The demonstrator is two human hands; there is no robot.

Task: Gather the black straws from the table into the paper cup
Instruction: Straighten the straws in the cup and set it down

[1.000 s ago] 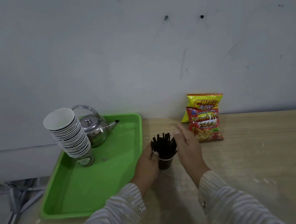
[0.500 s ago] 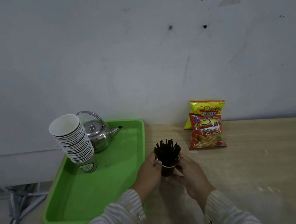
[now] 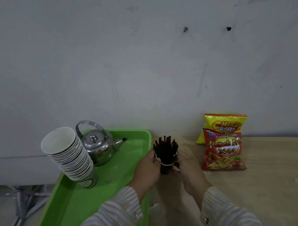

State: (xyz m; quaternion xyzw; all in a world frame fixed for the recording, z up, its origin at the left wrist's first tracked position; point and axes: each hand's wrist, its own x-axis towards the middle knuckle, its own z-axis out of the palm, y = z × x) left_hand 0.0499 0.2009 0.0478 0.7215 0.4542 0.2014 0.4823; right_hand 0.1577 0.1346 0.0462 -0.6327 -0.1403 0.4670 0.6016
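A dark paper cup (image 3: 167, 168) with a white rim stands on the wooden table just right of the green tray. A bundle of black straws (image 3: 166, 148) sticks upright out of it, fanned at the top. My left hand (image 3: 149, 168) wraps the cup's left side. My right hand (image 3: 187, 167) cups its right side, fingers against the wall. Both hands hold the cup between them. The cup's lower part is hidden by my fingers.
A green tray (image 3: 77, 208) on the left carries a leaning stack of white paper cups (image 3: 70, 154) and a steel kettle (image 3: 99, 147). Two snack bags (image 3: 222, 146) lean near the wall on the right. The wooden table (image 3: 281, 179) stretches right.
My right hand moved from above the straws down onto the cup's right side. The camera tilted, so the scene sits lower in view. The left hand stayed on the cup.
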